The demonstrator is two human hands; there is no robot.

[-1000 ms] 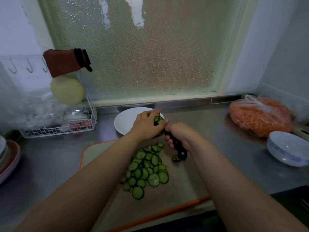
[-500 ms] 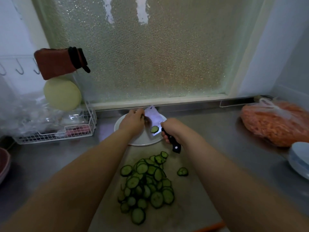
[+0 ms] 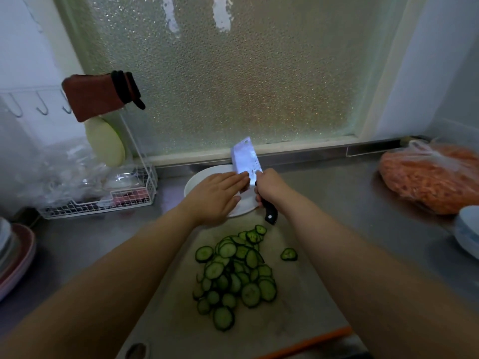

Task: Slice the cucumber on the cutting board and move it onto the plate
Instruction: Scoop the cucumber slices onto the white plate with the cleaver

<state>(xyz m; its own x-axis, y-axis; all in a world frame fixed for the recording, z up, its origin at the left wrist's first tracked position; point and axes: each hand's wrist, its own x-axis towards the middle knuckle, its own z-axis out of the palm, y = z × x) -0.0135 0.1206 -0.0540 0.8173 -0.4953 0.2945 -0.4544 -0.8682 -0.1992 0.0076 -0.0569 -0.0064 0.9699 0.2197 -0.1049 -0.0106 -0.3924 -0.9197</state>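
Note:
A heap of green cucumber slices (image 3: 234, 273) lies on the pale cutting board (image 3: 298, 301) with an orange edge; one slice (image 3: 289, 254) sits apart to the right. Beyond the board stands the white plate (image 3: 197, 181), mostly covered by my hands. My right hand (image 3: 269, 186) grips the black handle of a cleaver (image 3: 245, 160), whose blade points up and away over the plate. My left hand (image 3: 216, 194) lies flat with straight fingers, its fingertips touching the blade's lower face above the plate. Whatever is on the plate is hidden.
A white wire rack (image 3: 103, 195) with plastic bags stands at the left. A bag of orange shreds (image 3: 430, 177) lies at the right, a white bowl (image 3: 467, 231) in front of it. Stacked plates (image 3: 15, 257) sit at the far left. Frosted window behind.
The cleaver carried slices from the board to the plate and its blade has tilted upward. My left hand, earlier holding slices against the blade, now lies flat against it. No slices show on the blade.

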